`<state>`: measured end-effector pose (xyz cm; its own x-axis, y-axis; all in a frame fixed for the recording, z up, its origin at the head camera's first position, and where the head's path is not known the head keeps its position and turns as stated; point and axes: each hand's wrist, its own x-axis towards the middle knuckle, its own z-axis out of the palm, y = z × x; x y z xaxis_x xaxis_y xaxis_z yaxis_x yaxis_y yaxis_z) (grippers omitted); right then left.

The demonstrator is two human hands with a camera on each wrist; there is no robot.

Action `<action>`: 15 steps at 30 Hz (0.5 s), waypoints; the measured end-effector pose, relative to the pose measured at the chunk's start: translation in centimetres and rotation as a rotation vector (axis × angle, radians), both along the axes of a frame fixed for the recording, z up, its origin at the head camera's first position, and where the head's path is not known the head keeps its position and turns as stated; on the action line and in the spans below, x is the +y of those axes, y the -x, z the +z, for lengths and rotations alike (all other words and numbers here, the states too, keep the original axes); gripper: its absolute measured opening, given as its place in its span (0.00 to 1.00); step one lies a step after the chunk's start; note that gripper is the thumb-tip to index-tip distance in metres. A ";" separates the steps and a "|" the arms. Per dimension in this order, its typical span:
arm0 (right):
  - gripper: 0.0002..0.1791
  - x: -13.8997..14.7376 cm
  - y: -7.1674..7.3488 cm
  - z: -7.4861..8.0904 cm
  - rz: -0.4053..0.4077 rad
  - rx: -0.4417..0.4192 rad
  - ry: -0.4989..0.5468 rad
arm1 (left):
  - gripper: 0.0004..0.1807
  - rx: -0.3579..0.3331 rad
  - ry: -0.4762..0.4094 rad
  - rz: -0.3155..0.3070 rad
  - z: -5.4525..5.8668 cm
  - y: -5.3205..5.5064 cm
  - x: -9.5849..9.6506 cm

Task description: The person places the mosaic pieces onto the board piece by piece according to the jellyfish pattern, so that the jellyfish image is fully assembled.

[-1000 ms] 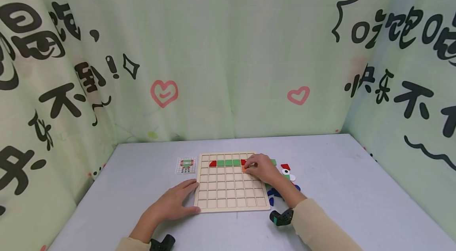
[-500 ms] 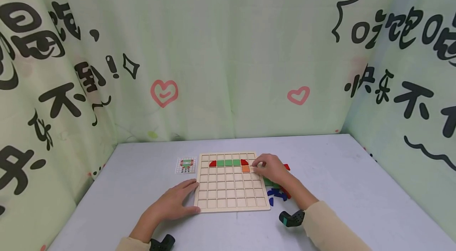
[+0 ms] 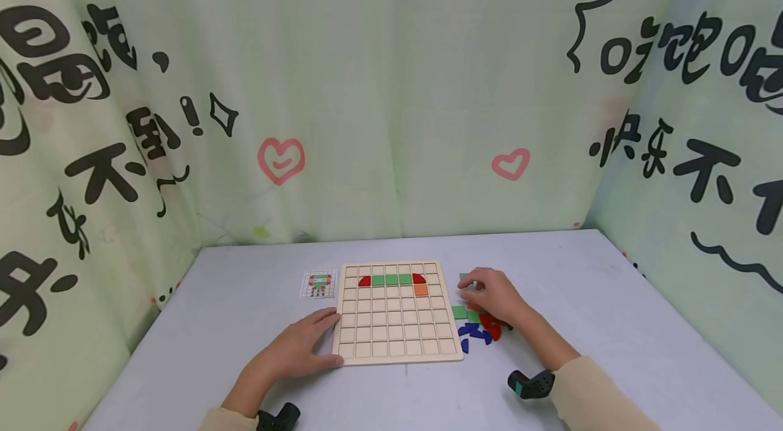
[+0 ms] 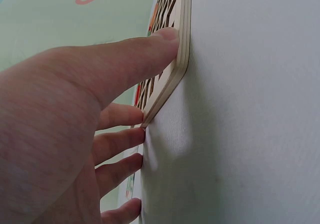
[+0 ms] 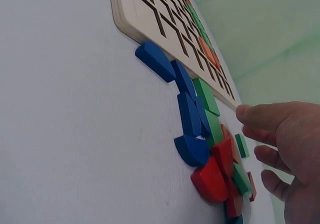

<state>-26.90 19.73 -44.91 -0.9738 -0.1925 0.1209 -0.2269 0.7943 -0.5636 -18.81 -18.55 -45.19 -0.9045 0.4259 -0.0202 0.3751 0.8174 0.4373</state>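
My left hand (image 3: 302, 346) steadies the wooden grid board (image 3: 391, 332) at its left side, thumb on the near corner and fingers along the edge. Near the board's top, a row of green squares (image 3: 391, 279) lies between two red rounded pieces (image 3: 365, 281). An orange square (image 3: 421, 289) sits just below the right one. Off the board's right side, my right hand (image 3: 494, 296) hovers over loose pieces, fingers loosely bent. In the right wrist view, nothing shows between thumb and fingers. Beneath and beside it lie blue pieces (image 5: 189, 115), red pieces (image 5: 210, 179) and green blocks (image 5: 206, 96).
A small card (image 3: 319, 284) with a robot-like figure on a grid lies left of the board. The white table (image 3: 245, 281) stretches around, with a printed curtain (image 3: 391, 111) behind it. A black wrist device (image 3: 531, 385) is worn on my right arm.
My right hand lets go of the orange square in the board's grid, then moves right, off the board, to the loose pieces. My left hand stays at the board's edge.
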 end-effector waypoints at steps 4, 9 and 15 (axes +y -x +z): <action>0.07 1.2 -0.3 0.1 0.004 0.018 -0.015 | 0.44 -0.004 -0.005 0.000 0.0 0.0 0.0; 0.07 2.8 -0.7 0.1 -0.017 0.009 -0.022 | 0.44 0.000 0.000 0.001 0.0 0.1 0.0; 0.07 4.4 -1.4 0.1 -0.034 -0.003 -0.032 | 0.44 -0.005 -0.009 0.001 0.0 0.0 0.0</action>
<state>-25.48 24.09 -44.85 -0.9802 -0.1632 0.1123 -0.1980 0.8191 -0.5385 -18.86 -18.54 -45.17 -0.9048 0.4253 -0.0209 0.3721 0.8135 0.4469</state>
